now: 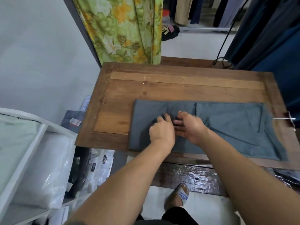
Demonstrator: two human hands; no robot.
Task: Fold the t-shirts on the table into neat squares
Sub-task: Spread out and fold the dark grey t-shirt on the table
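The grey t-shirt (227, 127) was laid as a long band across the near half of the wooden counter (162, 88), its sleeves already turned in. At its middle, cloth was pinched by the curled fingers (159, 119) of the left hand (162, 132), seemingly to start a crosswise fold. Just beside it, the right hand (190, 127) was pressed open and flat, gripping nothing, probably to pin the fabric.

Head view, steeply down, close

1 t-shirt (227, 127), 1 table (178, 88), 2 hands, perhaps 1 sandal (182, 193)
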